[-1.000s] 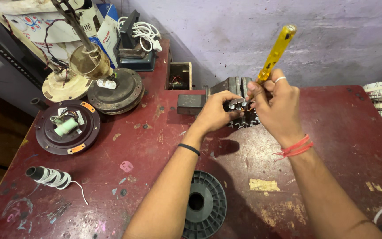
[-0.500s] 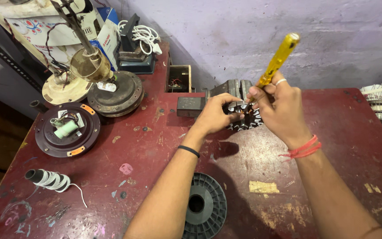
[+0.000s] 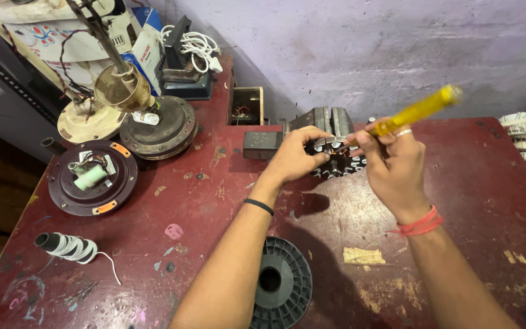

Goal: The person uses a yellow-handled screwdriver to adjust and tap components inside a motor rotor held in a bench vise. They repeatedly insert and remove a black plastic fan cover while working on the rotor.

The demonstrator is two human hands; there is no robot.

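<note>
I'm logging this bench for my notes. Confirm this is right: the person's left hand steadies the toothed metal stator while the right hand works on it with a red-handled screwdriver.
Not quite: the screwdriver has a yellow handle, not red, as the head view shows. The rest stands: the left hand steadies the toothed metal stator while the right hand holds the tool to it.

Two bare hands: left hand (image 3: 293, 159), right hand (image 3: 394, 166).
One toothed grey metal stator core (image 3: 335, 159).
One yellow-handled screwdriver (image 3: 418, 110).
One black plastic spool (image 3: 280, 282), lying flat.
One white wire coil on dark tube (image 3: 68, 247).
Two round dark motor housings: one with orange tabs (image 3: 92, 178), one rusty brown (image 3: 161, 128).
One cream round motor base (image 3: 86, 122).
One small open wooden box (image 3: 245, 105).
One dark red surface (image 3: 202, 201).
</note>
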